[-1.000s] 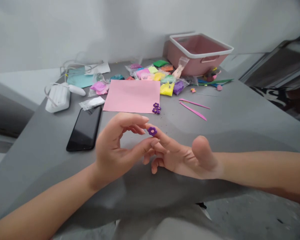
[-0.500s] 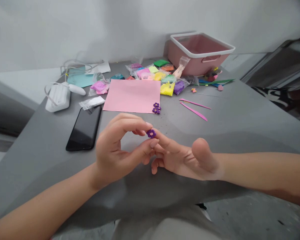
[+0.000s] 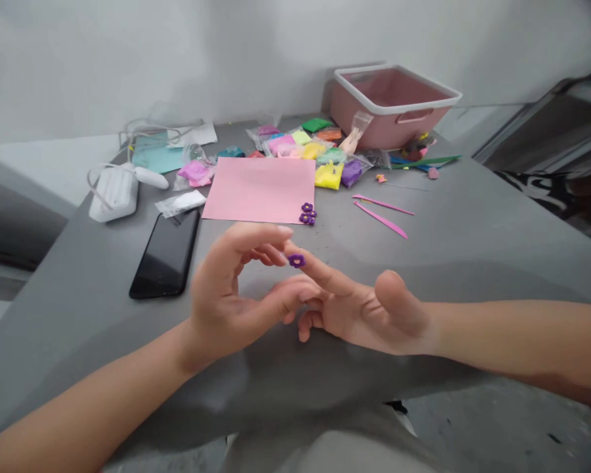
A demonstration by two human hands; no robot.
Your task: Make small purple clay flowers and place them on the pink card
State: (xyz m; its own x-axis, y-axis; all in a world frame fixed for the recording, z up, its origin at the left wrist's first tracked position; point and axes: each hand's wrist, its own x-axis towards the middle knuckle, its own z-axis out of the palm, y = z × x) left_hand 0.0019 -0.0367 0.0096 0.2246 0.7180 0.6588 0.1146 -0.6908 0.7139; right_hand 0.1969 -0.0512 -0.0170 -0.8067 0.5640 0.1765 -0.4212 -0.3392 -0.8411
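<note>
A small purple clay flower (image 3: 296, 261) with a pale centre rests on the index fingertip of my right hand (image 3: 354, 302). That hand is palm up, its thumb raised and index finger stretched out, with other fingers partly hidden behind my left hand. My left hand (image 3: 241, 282) curves around the flower from the left, thumb and index finger apart, its other fingers close to the flower's left edge. Beyond the hands, several similar purple flowers (image 3: 307, 214) with yellow centres cluster at the lower right corner of a pink sheet (image 3: 261, 187).
Several bags of coloured clay (image 3: 329, 175) lie behind the sheet, before a pink bin (image 3: 394, 105). Pink modelling tools (image 3: 381, 219) sit to the right. A black phone (image 3: 166, 256), a white power strip (image 3: 113, 192) and cables are on the left of the grey table (image 3: 473, 243).
My left thumb and index finger have spread apart, letting go of the purple flower. It now lies tilted flatter on my right index fingertip.
</note>
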